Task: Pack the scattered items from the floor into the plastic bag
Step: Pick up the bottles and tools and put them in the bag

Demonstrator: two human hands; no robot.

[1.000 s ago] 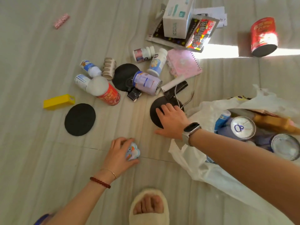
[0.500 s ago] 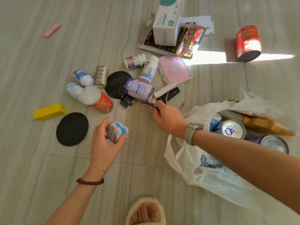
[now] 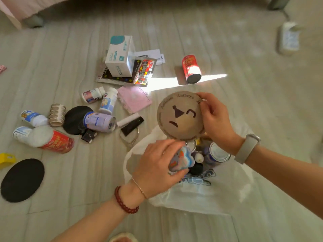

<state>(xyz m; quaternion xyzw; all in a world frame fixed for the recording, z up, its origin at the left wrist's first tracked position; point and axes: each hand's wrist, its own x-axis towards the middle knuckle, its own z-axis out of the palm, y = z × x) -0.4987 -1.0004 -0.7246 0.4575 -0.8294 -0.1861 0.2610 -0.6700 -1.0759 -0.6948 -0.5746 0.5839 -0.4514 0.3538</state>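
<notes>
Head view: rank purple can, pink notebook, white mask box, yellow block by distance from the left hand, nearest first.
From the left hand:
1. Purple can, lying on its side, up-left of the hand.
2. Pink notebook, straight beyond the hand.
3. White mask box, farther back, and yellow block, at the far left edge: too close to call.

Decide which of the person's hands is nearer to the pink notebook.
Right. The right hand, holding the round coaster, is just right of the pink notebook; the left hand is lower, over the plastic bag.

Red beads [image 3: 126, 203] — grey watch [image 3: 246, 148] (bare arms).
</notes>
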